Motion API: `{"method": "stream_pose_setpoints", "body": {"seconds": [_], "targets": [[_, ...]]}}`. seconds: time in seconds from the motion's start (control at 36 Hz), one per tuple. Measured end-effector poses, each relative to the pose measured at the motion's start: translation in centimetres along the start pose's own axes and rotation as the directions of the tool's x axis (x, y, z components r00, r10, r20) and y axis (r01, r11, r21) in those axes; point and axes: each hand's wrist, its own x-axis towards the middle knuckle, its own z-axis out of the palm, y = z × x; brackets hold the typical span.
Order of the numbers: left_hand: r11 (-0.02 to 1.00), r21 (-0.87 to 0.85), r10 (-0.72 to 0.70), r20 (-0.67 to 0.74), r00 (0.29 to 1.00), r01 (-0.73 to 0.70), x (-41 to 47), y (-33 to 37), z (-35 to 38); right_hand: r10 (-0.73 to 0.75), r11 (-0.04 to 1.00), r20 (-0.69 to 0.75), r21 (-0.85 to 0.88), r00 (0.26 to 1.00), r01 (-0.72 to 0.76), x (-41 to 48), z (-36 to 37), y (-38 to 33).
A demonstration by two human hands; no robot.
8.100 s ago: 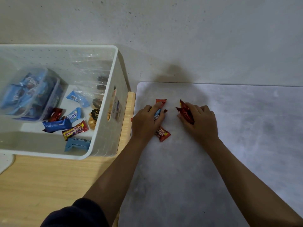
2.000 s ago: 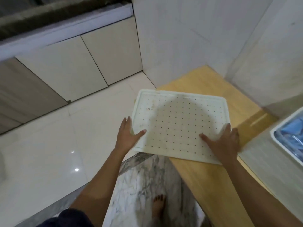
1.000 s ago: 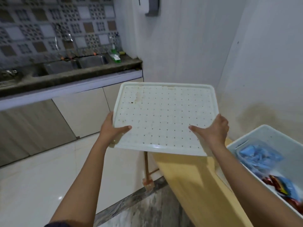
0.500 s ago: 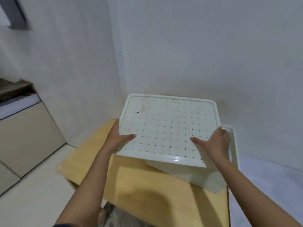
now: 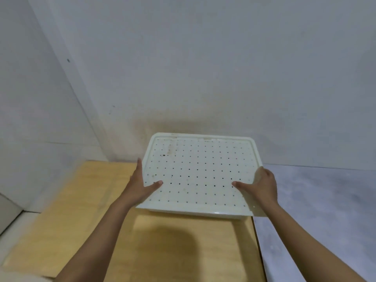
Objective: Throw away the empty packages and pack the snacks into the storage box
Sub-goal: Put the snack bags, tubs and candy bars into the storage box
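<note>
1. Wall: pale and plain, meeting a second wall in a corner well left of the left hand and running on behind both hands.
2. Wooden worktop: light wood, under and left of the left hand. It reaches toward the viewer beneath both forearms and carries a soft shadow between them.
3. Left hand: grasps the lid's left edge. The thumb lies flat on the top face and the fingers are laid straight along the side.
4. Lid: cream plastic, rectangular, with a raised rim and rows of small holes, and faint brown marks near its far left corner. It is held between the two hands, roughly level, over the box.
5. Storage box: sits directly under the lid between the hands, on the wooden worktop's right end. Only a pale sliver shows past the lid's right near corner, just below the right hand. Its contents are hidden by the lid.
6. Right hand: grasps the lid's right edge. The thumb points inward on the top face and the fingers are curled round the side.
7. Grey mottled worktop: right of the right hand, adjoining the wooden one.
</note>
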Motion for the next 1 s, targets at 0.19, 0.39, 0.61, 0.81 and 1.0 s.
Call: {"method": "stream_pose_setpoints", "body": {"seconds": [0.19,0.39,0.61,0.81,1.0], "targets": [[0.999,0.028,0.036,-0.03,0.999,-0.035,1.2,-0.4,-0.2,0.002,0.998,-0.017,-0.065,1.0,-0.003,1.1,1.0,-1.1],[0.994,0.104,0.024,-0.026,0.999,-0.021,3.0,-0.4,-1.0,0.046,0.989,0.028,-0.14,0.999,-0.042,2.3,2.0,-2.0],[0.984,0.179,0.006,-0.023,1.0,-0.002,5.4,-0.3,-0.9,-0.005,0.963,0.069,-0.269,0.998,0.024,3.5,2.7,-2.2],[0.977,0.213,0.003,-0.021,1.0,0.002,5.8,-0.5,-0.4,-0.055,0.933,0.05,-0.353,0.997,0.069,4.0,3.8,-0.9],[0.782,0.619,0.092,0.001,0.996,-0.073,5.7,1.1,1.3,-0.193,0.863,0.224,-0.424,0.955,0.274,2.6,7.0,-3.0]]}}
